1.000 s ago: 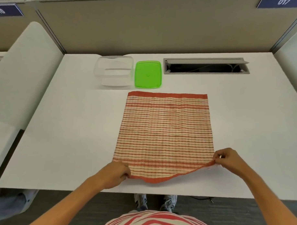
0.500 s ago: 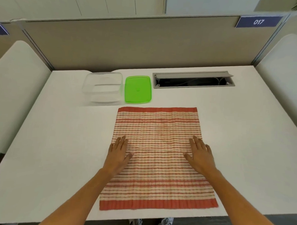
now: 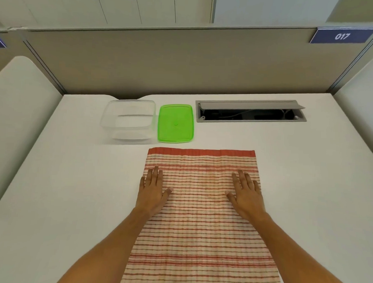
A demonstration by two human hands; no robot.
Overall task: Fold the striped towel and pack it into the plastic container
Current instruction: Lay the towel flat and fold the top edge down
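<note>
Two flat palms is what I have on the striped towel: my left hand lies near its left edge and my right hand near its right edge, fingers stretched forward and lightly spread, pinching nothing. The towel lies open and unfolded on the white desk, its near hem at the bottom of my view and its far red hem just short of the green lid. The clear plastic container stands open, just beside the lid on its left, with nothing in it.

I judge the folding not yet begun, so the risks lie ahead. If I lift only one corner, the cloth may skew and the edges will not meet. If I sweep the far hem forward, it could nudge the lid or the light container, which would likely slide on the smooth desk. A loose, thick fold may not fit the container. The open cable slot at the back right could catch a flung corner.

The only writing I can read is "017" on a blue sign on the partition; another blue sign at the far left is cut off.
</note>
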